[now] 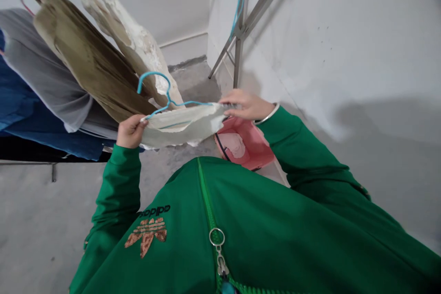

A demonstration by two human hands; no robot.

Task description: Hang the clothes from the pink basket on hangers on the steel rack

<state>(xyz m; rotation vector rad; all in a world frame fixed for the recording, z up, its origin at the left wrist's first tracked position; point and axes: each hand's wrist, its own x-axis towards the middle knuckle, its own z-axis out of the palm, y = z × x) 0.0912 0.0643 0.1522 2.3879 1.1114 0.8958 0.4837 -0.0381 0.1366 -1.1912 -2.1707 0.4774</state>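
Observation:
A pale, whitish garment [179, 135] hangs on a light-blue clothes hanger [168, 92], held out in front of me between both hands. My left hand [131, 131] is closed at its left end, thumb and fingers pinching cloth and hanger together. At the other end, my right hand [246, 104] grips the garment's edge near the hanger's tip, fingers closed over the cloth. The hook of the hanger points up and to the left, free of any rail. What kind of garment it is cannot be made out.
Several garments hang at the left: olive trousers [79, 50], a white lacy piece [138, 36], a grey one [44, 64] and a blue one [20, 101]. A pink basket [257, 140] with pale cloth stands below. Metal stand legs [237, 32] lean by the wall.

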